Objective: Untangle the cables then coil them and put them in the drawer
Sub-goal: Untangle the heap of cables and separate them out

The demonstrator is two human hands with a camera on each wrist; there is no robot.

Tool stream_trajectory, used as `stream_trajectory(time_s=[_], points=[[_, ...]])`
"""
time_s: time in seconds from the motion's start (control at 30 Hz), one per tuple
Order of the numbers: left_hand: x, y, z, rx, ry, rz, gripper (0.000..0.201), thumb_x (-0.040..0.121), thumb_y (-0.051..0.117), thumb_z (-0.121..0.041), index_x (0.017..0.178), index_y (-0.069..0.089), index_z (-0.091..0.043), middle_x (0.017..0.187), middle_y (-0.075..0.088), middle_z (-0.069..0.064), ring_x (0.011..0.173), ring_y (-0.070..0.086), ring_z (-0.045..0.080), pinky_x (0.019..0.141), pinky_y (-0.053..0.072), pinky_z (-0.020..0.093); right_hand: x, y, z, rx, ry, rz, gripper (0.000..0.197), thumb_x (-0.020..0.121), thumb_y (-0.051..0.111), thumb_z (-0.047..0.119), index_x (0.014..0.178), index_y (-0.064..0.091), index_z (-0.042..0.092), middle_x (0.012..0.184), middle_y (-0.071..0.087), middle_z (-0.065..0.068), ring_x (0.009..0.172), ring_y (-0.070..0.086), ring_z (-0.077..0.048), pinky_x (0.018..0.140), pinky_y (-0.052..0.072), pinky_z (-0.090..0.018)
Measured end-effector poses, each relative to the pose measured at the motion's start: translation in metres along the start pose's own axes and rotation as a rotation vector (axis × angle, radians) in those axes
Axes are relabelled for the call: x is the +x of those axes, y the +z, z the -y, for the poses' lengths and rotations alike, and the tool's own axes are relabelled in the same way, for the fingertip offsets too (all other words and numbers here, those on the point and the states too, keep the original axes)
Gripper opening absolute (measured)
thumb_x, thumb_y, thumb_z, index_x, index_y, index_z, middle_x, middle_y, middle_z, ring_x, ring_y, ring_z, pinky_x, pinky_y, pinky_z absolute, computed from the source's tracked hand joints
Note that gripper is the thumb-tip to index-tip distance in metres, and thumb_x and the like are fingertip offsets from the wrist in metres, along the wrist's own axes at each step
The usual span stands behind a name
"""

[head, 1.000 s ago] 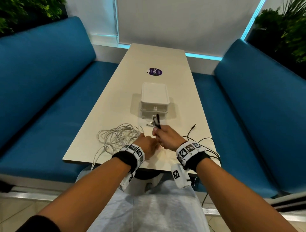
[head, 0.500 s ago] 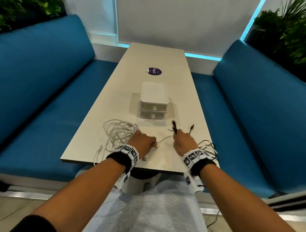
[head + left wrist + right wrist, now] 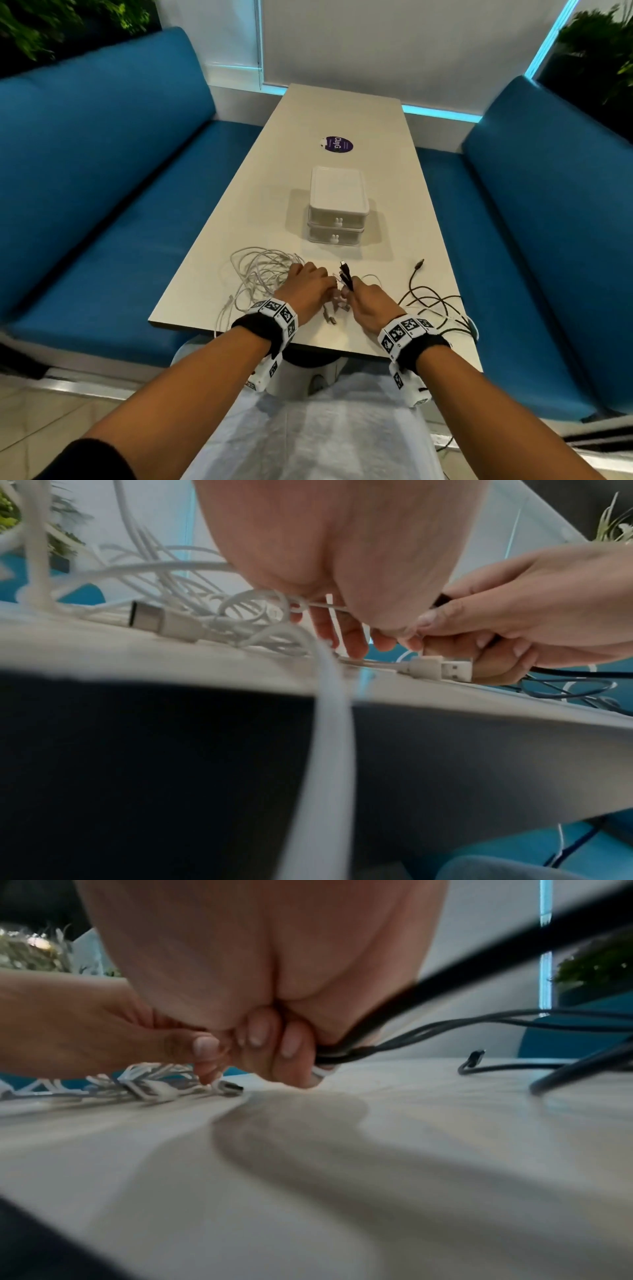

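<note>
A tangle of white cables (image 3: 260, 274) lies at the front left of the table (image 3: 342, 113). My left hand (image 3: 310, 291) rests beside it and pinches a thin white cable (image 3: 325, 605). Touching it on the right, my right hand (image 3: 364, 301) grips a bundle of black cable (image 3: 346, 1042), with black plug ends (image 3: 346, 279) sticking up from the fist. More black cable (image 3: 431, 301) loops at the front right, partly over the edge. The white two-drawer unit (image 3: 337, 209) stands mid-table with both drawers closed.
Loose white plugs (image 3: 441, 668) lie on the table between my hands. A purple round sticker (image 3: 337, 144) sits beyond the drawers. Blue benches (image 3: 102, 171) flank the table on both sides. One white cable (image 3: 329, 723) hangs over the front edge.
Half a second ago my hands were apart with a white cable stretched between them. They have come back together at the table's front, the right one still gripping the black cable.
</note>
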State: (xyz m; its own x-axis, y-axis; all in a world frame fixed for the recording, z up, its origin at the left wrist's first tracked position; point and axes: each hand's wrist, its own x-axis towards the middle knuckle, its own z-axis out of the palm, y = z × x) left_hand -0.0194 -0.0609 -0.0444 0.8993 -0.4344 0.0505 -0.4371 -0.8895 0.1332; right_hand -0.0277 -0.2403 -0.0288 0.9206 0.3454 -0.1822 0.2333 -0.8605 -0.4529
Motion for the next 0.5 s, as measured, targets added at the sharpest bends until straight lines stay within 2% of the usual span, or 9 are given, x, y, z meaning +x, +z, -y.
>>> stream_trajectory(time_s=[0.07,0.17,0.23,0.3,0.4,0.5], points=[[0.000,0.001,0.005,-0.009,-0.014,-0.006,0.032,0.104,0.037,-0.044,0.108,0.063,-0.025,0.105,0.062,-0.003,0.108,0.045,0.023,0.096,0.024,0.040,-0.003,-0.004,-0.006,-0.091,0.014,-0.003,0.023,0.102,0.033,0.037,0.104,0.041,0.016,0.085,0.062,-0.013,0.075,0.059,-0.033,0.073,0.052,-0.044],[0.003,-0.002,0.011,-0.051,-0.013,0.029,0.034,0.106,0.034,-0.041,0.106,0.063,-0.024,0.102,0.066,-0.003,0.107,0.047,0.022,0.096,0.023,0.037,-0.008,-0.013,-0.020,-0.319,0.071,-0.045,0.027,0.103,0.031,0.040,0.110,0.040,0.017,0.076,0.053,-0.007,0.066,0.054,-0.030,0.062,0.050,-0.040],[0.006,-0.005,0.013,-0.084,-0.015,0.037,0.034,0.107,0.033,-0.038,0.103,0.063,-0.023,0.098,0.068,-0.002,0.105,0.048,0.023,0.096,0.023,0.036,-0.010,-0.021,-0.027,-0.452,0.095,-0.076,0.024,0.103,0.031,0.035,0.115,0.040,0.016,0.076,0.053,-0.006,0.064,0.054,-0.029,0.058,0.046,-0.036],[0.009,-0.005,0.014,-0.052,-0.005,0.027,0.032,0.107,0.033,-0.036,0.103,0.063,-0.023,0.098,0.069,-0.002,0.105,0.050,0.023,0.095,0.024,0.035,-0.012,-0.029,-0.033,-0.530,0.121,-0.082,0.020,0.102,0.033,0.026,0.118,0.040,0.015,0.082,0.060,-0.008,0.066,0.057,-0.030,0.057,0.043,-0.035],[0.011,-0.008,0.014,0.037,0.010,0.006,0.030,0.107,0.034,-0.034,0.108,0.062,-0.022,0.100,0.070,-0.001,0.105,0.053,0.023,0.093,0.026,0.034,-0.016,-0.037,-0.041,-0.558,0.172,-0.100,0.021,0.099,0.034,0.019,0.119,0.039,0.016,0.088,0.066,-0.009,0.074,0.064,-0.032,0.058,0.042,-0.035],[0.012,-0.012,0.011,0.135,0.026,0.004,0.026,0.107,0.036,-0.030,0.109,0.060,-0.022,0.097,0.071,0.001,0.102,0.055,0.024,0.094,0.029,0.035,-0.022,-0.038,-0.047,-0.563,0.234,-0.137,0.023,0.097,0.034,0.015,0.120,0.040,0.015,0.088,0.066,-0.008,0.070,0.063,-0.030,0.056,0.041,-0.034]])
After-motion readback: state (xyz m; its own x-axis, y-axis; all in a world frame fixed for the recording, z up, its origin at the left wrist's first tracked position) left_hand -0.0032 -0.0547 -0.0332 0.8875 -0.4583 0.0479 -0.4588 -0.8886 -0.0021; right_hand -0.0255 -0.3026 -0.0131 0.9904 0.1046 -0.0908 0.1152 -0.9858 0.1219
